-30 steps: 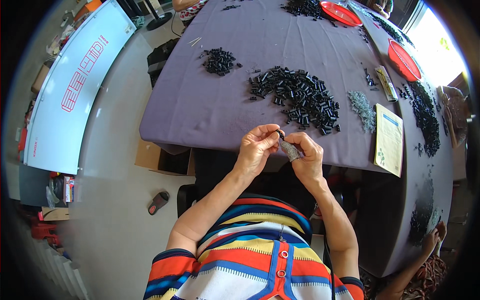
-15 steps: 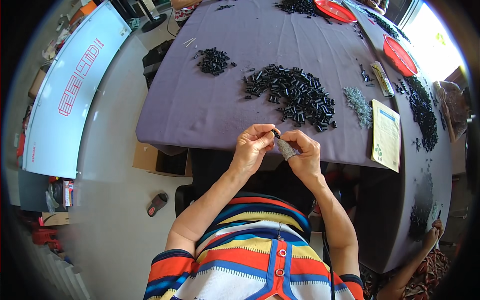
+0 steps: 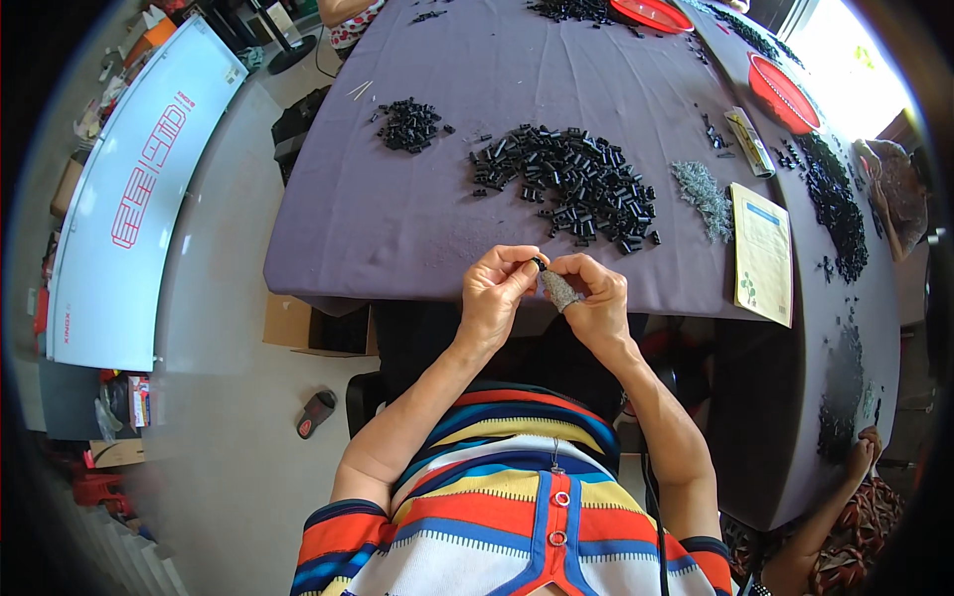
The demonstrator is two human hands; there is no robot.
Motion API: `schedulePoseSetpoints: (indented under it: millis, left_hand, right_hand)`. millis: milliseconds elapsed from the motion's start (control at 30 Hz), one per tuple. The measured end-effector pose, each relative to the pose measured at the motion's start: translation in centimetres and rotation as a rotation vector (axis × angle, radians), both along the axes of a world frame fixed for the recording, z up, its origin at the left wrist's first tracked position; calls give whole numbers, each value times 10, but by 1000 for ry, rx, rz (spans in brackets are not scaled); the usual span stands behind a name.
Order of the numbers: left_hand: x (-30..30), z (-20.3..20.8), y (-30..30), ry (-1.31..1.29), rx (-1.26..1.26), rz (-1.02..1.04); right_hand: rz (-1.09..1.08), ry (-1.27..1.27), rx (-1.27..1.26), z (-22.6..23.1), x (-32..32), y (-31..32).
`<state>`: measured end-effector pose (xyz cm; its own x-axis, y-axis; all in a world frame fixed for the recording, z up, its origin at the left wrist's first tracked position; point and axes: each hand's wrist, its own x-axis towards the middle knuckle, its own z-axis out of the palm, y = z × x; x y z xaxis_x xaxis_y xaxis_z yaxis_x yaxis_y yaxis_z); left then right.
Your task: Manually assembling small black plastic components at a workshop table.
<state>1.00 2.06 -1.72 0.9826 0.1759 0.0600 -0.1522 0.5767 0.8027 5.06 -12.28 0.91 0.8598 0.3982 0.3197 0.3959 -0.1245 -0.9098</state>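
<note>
A small black plastic piece [image 3: 540,263] is pinched between the thumb and fingers of my left hand [image 3: 490,300], just in front of the table edge. My right hand [image 3: 602,301] meets it from the other side, fingers curled. A grey speckled finger cover [image 3: 558,289] wraps the right thumb, its tip at the black piece. Whatever the right fingertips grip is too small to make out. Beyond my hands lies a large pile of short black cylindrical pieces [image 3: 586,189]. A smaller black pile [image 3: 408,125] is farther left. To the right sits a heap of small greyish clear parts [image 3: 704,197].
A yellow booklet [image 3: 763,255] lies at the table's right edge, near a yellow-and-white packet [image 3: 749,142]. Red baskets [image 3: 783,91] and more black pieces are farther off. Another person's hand [image 3: 867,449] works at the lower right. A cardboard box [image 3: 290,322] stands under the table.
The view has shifted slightly, so the table things appear a little farther left. Both hands keep their pinch around the small black piece, with hardly any change in pose.
</note>
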Motion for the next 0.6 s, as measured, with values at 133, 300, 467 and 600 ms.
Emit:
schedulePoseSetpoints:
  millis: [133,300,467,600]
  left_hand:
    - [0,5,-5,38,-14,55]
    - [1,9,0,67,-5,4]
    - [2,7,11,120,-128,-111]
    - [3,8,10,166,-149,-131]
  right_hand:
    - [-6,12,55,-5,0,3]
    - [-28,-152,-23,2,1,1]
    - [11,-206,5,1,5,0]
    - [75,-172,5,4,10,-6]
